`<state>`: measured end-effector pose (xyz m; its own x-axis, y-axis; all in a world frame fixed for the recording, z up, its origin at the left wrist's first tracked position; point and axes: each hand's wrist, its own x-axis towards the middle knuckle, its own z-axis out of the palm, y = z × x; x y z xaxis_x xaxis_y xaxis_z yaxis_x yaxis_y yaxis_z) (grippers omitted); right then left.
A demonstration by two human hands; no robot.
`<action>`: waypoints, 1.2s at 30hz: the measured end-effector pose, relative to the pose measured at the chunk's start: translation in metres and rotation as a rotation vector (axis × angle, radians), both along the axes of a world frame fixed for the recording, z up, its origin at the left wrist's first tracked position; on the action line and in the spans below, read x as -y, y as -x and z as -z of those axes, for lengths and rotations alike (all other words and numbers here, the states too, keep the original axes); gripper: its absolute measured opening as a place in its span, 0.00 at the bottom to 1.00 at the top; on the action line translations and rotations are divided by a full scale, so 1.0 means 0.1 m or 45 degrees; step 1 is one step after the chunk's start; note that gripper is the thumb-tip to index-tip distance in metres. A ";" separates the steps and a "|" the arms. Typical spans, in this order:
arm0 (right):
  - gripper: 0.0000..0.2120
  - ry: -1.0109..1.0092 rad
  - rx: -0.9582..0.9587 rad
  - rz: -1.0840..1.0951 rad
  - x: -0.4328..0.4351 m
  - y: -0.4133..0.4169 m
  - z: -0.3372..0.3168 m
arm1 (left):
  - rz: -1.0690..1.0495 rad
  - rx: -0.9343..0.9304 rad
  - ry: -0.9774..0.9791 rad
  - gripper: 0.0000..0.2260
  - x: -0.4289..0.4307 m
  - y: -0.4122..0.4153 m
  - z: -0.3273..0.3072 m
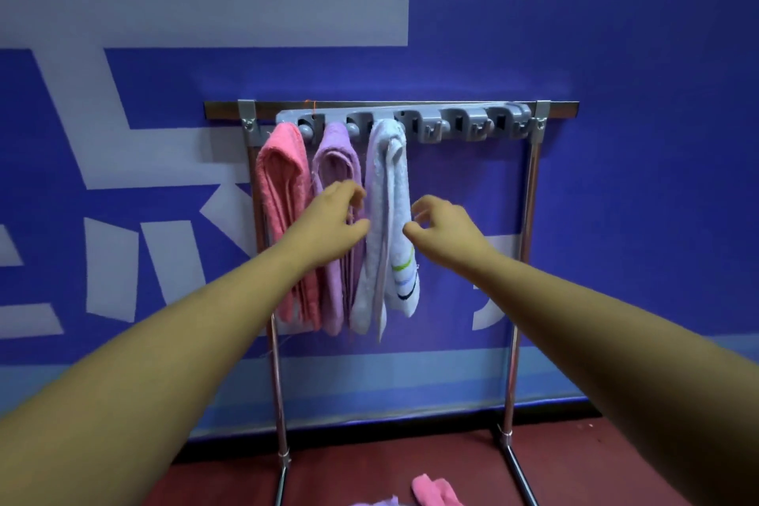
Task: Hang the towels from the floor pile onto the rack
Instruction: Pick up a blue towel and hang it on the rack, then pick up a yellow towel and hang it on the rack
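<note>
A metal rack (530, 193) carries a grey hook strip (427, 119) along its top bar. Three towels hang from the strip's left hooks: a pink towel (279, 193), a purple towel (334, 160) and a white towel (388, 185) with coloured stripes near its lower end. My left hand (334, 218) is at the white towel's left edge, in front of the purple one, with loosely curled fingers. My right hand (441, 224) hovers just right of the white towel, fingers loosely curled and holding nothing. On the floor lie a pink towel (435, 491) and a bit of purple towel (382, 501).
The strip's right hooks (476, 127) are bare. A blue wall with pale shapes (616, 53) stands right behind the rack. The floor is dark red (369, 464), with the rack's feet running forward on both sides of the floor towels.
</note>
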<state>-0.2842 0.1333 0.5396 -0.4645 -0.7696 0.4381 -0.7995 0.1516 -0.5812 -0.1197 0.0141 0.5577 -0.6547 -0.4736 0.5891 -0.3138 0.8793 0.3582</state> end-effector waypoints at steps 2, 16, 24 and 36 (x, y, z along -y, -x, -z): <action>0.22 -0.099 0.053 0.017 -0.12 -0.13 0.26 | -0.056 0.087 -0.130 0.09 -0.07 -0.14 0.26; 0.25 -0.683 0.228 0.072 -0.48 -0.70 2.60 | -0.325 0.509 -0.688 0.05 -0.32 -0.89 2.55; 0.22 -1.029 0.199 0.042 -0.61 -0.61 4.45 | -0.363 0.585 -0.919 0.06 -0.48 -1.06 3.88; 0.24 -1.339 0.388 0.035 -0.83 -0.50 5.53 | -0.221 0.944 -1.286 0.09 -0.74 -0.52 5.67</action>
<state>-0.2340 0.2162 -0.0130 -0.4649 -0.6791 -0.5680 -0.6327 0.7036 -0.3234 -0.0674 0.0884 -0.0093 -0.5561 -0.6096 -0.5650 -0.8098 0.2444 0.5334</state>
